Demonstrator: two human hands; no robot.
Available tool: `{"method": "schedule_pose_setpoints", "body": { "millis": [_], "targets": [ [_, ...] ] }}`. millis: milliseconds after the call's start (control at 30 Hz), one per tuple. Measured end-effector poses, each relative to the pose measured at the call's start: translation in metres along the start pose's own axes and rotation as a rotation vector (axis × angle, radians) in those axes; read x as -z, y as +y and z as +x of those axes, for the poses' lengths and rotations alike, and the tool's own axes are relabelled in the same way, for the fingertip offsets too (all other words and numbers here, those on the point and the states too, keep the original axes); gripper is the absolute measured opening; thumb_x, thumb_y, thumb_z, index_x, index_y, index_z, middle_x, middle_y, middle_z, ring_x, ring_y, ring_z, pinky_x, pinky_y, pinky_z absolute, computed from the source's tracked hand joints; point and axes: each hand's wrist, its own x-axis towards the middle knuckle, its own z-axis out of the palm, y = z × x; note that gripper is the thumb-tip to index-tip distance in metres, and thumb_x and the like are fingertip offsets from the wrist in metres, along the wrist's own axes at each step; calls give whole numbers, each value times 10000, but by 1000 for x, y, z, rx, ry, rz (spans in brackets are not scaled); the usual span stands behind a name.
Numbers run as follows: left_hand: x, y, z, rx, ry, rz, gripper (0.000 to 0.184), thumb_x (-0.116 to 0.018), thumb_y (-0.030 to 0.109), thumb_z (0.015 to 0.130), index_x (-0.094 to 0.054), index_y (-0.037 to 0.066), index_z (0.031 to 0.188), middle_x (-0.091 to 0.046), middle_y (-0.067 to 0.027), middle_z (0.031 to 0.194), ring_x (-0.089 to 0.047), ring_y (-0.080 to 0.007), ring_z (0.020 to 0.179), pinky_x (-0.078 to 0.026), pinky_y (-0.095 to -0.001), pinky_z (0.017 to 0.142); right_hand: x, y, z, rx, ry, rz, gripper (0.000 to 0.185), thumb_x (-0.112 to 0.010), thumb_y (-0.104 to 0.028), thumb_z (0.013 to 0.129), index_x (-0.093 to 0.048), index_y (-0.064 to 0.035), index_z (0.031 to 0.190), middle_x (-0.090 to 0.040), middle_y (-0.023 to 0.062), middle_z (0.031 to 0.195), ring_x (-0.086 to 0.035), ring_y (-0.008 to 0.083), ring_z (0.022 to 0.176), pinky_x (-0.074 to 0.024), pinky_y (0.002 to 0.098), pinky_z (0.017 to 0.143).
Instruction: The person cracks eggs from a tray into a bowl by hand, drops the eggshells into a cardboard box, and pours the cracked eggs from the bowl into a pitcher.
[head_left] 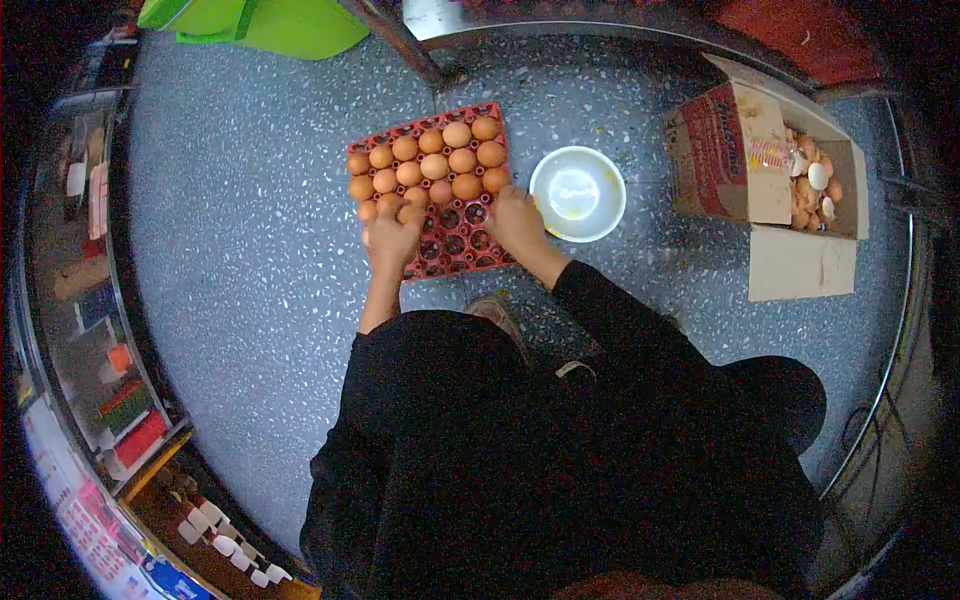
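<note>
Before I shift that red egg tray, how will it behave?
The red tray likely weighs more toward its far side: eggs crowd there, while several near cups show empty. They seem unlikely to roll while nested, but the eggs could crack if tipped onto the floor.

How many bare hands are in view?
2. The left hand is at the eggs on the tray's left side; the right hand is at its right edge, beside the white bowl. No other hands show.

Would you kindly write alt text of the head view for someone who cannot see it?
A person's left hand and right hand are at a red tray partly filled with brown eggs on a speckled floor. At right are a white bowl and an open cardboard box of apparent eggshells.
</note>
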Motion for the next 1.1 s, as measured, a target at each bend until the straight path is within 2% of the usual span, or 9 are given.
{"method": "schedule_pose_setpoints", "body": {
  "millis": [33,100,200,367,467,633,867,1033,1100],
  "targets": [
    [-2,5,4,-3,-1,0,439,-542,342,733,-485,11,1015,-514,-177,967,-529,-321,839,-461,-375,670,18,0,-4,29,-31,82,375,-596,-202,670,-441,50,900,-516,231,869,-527,339,825,-444,400,687],
    [-13,23,9,-15,-398,-901,335,-470,291,797,-518,14,979,-540,-106,908,-536,-241,840,-472,-324,644,37,9,-7,56,-61,159,401,-618,-201,654,-433,38,918,-509,225,887,-521,336,844,-439,392,709],
    [-23,77,8,9,-688,-1149,264,-409,199,832,-486,29,1018,-510,-93,943,-529,-202,825,-480,-301,634,51,42,-7,93,123,607,448,-601,-190,687,-395,19,1025,-473,204,971,-476,347,901,-389,368,792],
    [-98,128,14,182,-1048,-1573,274,-367,145,850,-391,27,1096,-452,-113,1042,-521,-238,844,-480,-327,699,84,64,-23,160,474,641,399,-483,-121,779,-347,13,1128,-420,218,1056,-422,351,972,-327,389,863],
    [-120,153,6,141,-1132,-1651,302,-332,205,870,-393,21,1102,-468,-119,1026,-514,-235,861,-473,-333,717,87,75,-31,345,395,332,379,-454,-123,792,-345,10,1129,-403,211,1060,-349,358,1028,-263,431,909],
    [-145,154,5,148,-1160,-1580,331,-299,251,879,-399,25,1100,-493,-107,995,-512,-201,863,-457,-319,728,99,90,-38,264,495,347,376,-455,-136,801,-346,8,1131,-367,218,1089,-348,362,1026,-275,425,908],
    [-138,160,2,166,-1089,-1547,351,-210,191,883,-425,-19,1064,-502,-106,985,-491,-214,870,-387,-379,830,87,100,-36,246,357,374,382,-449,-141,808,-340,3,1144,-357,226,1099,-345,383,1039,-273,428,919],
    [-134,161,-4,114,-1108,-1566,315,-252,217,876,-441,12,1024,-504,-79,938,-497,-198,846,-410,-357,781,80,102,-33,272,261,377,377,-425,-116,806,-332,-6,1155,-335,234,1125,-301,392,1081,-258,427,932],
    [-136,157,-1,86,-1147,-1565,292,-284,223,872,-446,26,1014,-505,-67,923,-499,-186,837,-424,-341,749,78,104,-29,237,430,363,286,-447,-106,807,-426,17,1064,-454,169,1002,-434,288,962,-329,364,872]
  ]
}}
